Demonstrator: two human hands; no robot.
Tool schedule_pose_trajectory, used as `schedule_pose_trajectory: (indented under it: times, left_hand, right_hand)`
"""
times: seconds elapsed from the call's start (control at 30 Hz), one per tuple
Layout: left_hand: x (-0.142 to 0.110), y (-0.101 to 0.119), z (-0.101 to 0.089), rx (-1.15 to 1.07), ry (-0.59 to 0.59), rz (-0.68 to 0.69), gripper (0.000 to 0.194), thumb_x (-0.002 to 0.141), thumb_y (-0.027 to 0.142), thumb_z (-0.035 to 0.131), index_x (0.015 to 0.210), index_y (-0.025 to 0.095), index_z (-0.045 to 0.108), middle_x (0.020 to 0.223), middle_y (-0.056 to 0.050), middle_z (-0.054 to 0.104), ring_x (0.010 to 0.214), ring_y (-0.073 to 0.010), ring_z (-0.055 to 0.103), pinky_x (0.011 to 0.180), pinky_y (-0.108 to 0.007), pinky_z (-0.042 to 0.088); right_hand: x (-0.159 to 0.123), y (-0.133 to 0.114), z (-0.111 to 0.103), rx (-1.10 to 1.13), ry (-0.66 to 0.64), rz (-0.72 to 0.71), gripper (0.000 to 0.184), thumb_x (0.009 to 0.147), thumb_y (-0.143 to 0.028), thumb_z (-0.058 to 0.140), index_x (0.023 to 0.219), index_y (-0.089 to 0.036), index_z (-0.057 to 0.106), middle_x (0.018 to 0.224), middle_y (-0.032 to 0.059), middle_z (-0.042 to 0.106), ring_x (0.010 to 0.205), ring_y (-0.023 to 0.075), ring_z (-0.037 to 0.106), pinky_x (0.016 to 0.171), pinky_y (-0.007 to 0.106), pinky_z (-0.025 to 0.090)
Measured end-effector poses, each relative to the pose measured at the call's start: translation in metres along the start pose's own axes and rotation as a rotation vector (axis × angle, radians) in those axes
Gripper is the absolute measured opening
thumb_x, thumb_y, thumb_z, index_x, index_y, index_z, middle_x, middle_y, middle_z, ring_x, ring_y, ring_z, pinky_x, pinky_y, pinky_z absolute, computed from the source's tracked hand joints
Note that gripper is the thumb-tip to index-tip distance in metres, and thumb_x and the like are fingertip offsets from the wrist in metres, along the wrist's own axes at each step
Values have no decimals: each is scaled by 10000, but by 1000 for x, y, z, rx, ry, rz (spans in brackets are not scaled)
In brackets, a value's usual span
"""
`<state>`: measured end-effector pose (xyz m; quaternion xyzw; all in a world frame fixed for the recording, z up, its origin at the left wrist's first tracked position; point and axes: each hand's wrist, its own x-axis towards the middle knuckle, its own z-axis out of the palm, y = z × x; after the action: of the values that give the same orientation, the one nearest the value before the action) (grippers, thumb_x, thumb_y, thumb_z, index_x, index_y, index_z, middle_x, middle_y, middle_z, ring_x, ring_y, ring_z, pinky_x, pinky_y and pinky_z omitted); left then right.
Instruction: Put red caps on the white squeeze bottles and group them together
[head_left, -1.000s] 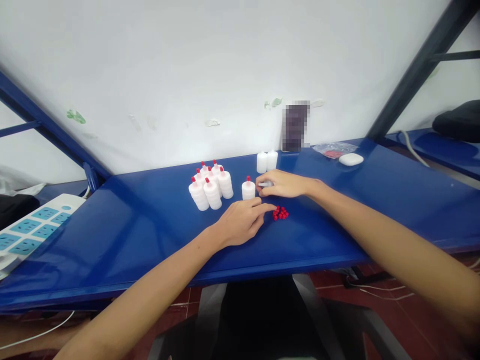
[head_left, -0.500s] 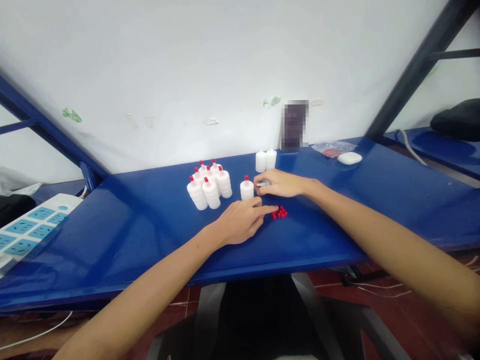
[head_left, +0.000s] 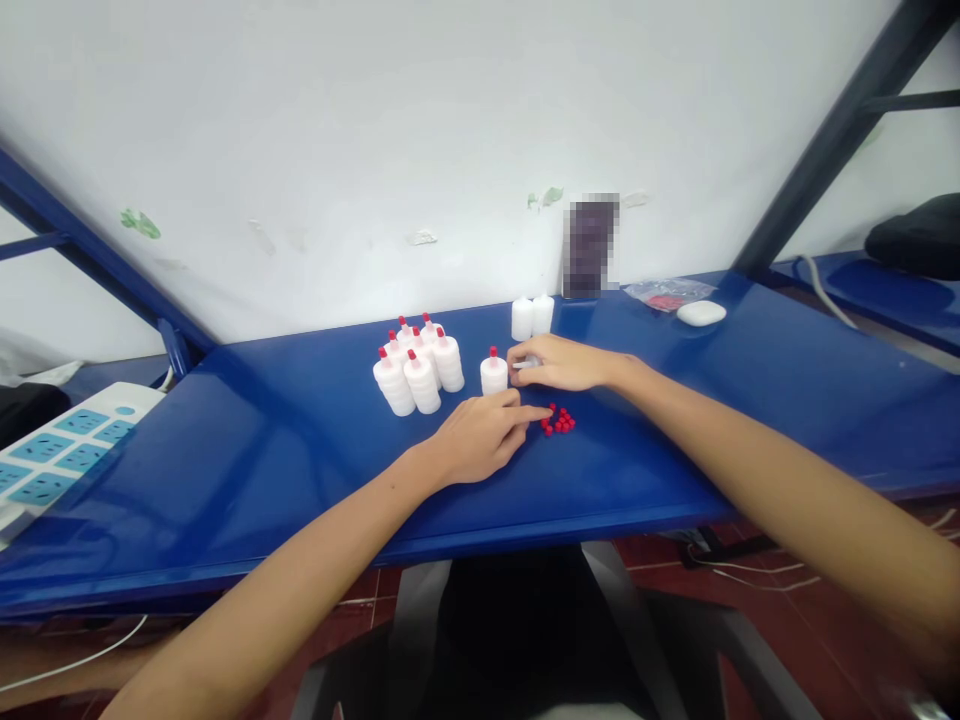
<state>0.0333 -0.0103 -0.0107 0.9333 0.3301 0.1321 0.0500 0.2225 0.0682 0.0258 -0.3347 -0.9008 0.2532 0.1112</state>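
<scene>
Far to the left of the left fingers, a white power strip with blue sockets point(head_left: 71, 450) is seen at the edge of the blue table point(head_left: 270, 440). Nearer, beyond and to the left of the same fingers, a cluster of white bottles point(head_left: 421, 380) is stood upright, close together, each topped by a red-tipped nozzle. The left hand point(head_left: 476, 440) is rested low over the table; its index finger is stretched out to the right and the others are curled loosely, with their grip released. Just beyond its thumb, between the two hands, a single white bottle point(head_left: 494, 374) is set upright, its nozzle tipped in red. By the right hand point(head_left: 561, 362) a small pale piece point(head_left: 527, 364) is pinched between thumb and fingers, beside that bottle. Behind these fingers two topless white bottles point(head_left: 532, 318) are placed side by side. At the left index fingertip a loose pile of small red caps point(head_left: 560, 426) is touched. Beyond the right fingers, farther right, a clear bag with red contents point(head_left: 666, 297) and a white rounded case point(head_left: 701, 314) are laid.
</scene>
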Motion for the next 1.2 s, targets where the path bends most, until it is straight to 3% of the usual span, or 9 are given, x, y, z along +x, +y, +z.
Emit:
schedule_pose_trajectory:
  times: [0.6,1.03,1.2]
  left_hand:
    - [0,0,-1,-4,-10,-17,393,992,197,375,1330,240,570,932,-41,572,765,-145,556,711,-268,444]
    - [-6,10,-14,257,-104,-12,430,979,214,379,1390,226,503,1005,-55,600,744,-168,604,630,-288,463]
    - [-10,9,-17,310,-82,-11,414,971,215,403,1365,220,530,983,-44,617,741,-171,610,585,-280,441]
  right_hand:
    - [0,4,1,-15,-7,-6,201,850,-307,508,862,-150,631,804,34,628,686,146,481,622,265,313]
    - [0,7,2,-11,-1,-17,207,854,-326,520,877,-157,636,820,39,642,697,152,499,629,264,319]
    - [0,6,1,-12,-6,-2,211,852,-336,529,883,-159,639,814,37,646,692,153,500,631,265,316]
